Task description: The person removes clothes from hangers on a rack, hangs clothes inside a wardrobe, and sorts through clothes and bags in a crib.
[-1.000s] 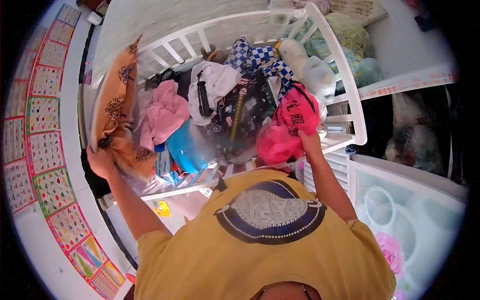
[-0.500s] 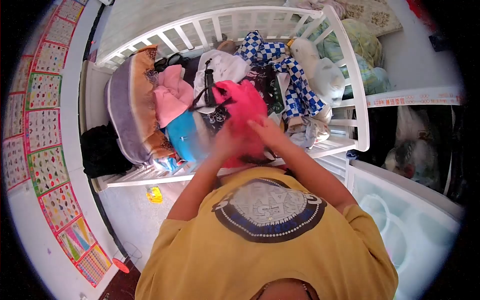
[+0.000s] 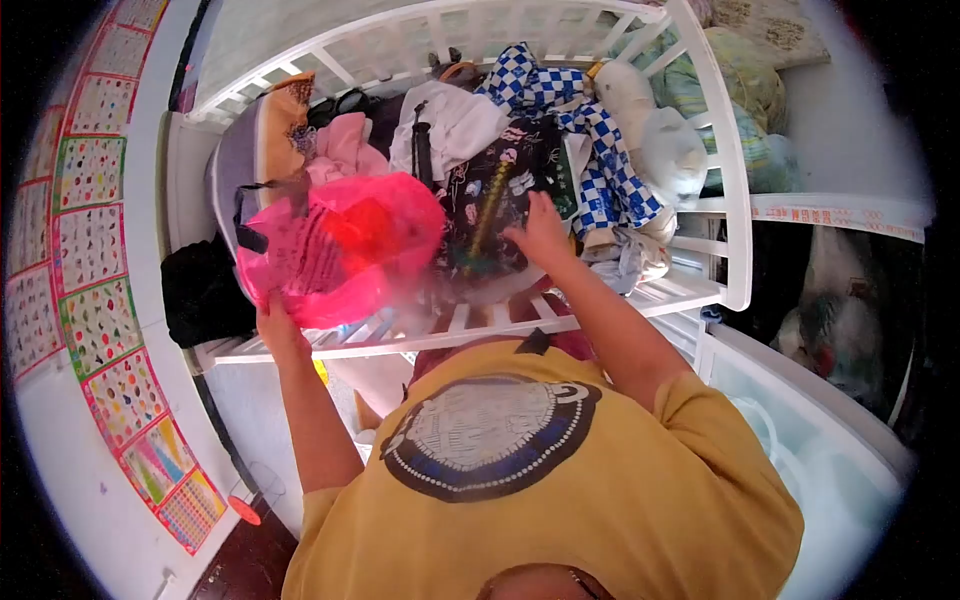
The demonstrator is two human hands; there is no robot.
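Observation:
My left hand (image 3: 284,332) is closed on the near left edge of a bright pink plastic bag (image 3: 405,225). The bag spreads over the left part of the crib, with dark print and a red patch on it. My right hand (image 3: 545,238) holds nothing, its fingers apart, just over a black cloth (image 3: 515,190) with small coloured figures. Beside that hand lies a blue-and-white checked cloth (image 3: 610,165). A white cloth (image 3: 465,120) and a light pink cloth (image 3: 345,148) lie beyond the bag.
The white crib's slatted rail (image 3: 450,340) runs between my body and the pile. A grey and orange cushion (image 3: 240,150) stands at its left end, and white plastic bags (image 3: 675,150) at its right. Black cloth (image 3: 205,300) hangs outside the left end.
The pink bag has moved left and spread out, carried by my left hand. My right hand has come off it, and more of the black cloth shows.

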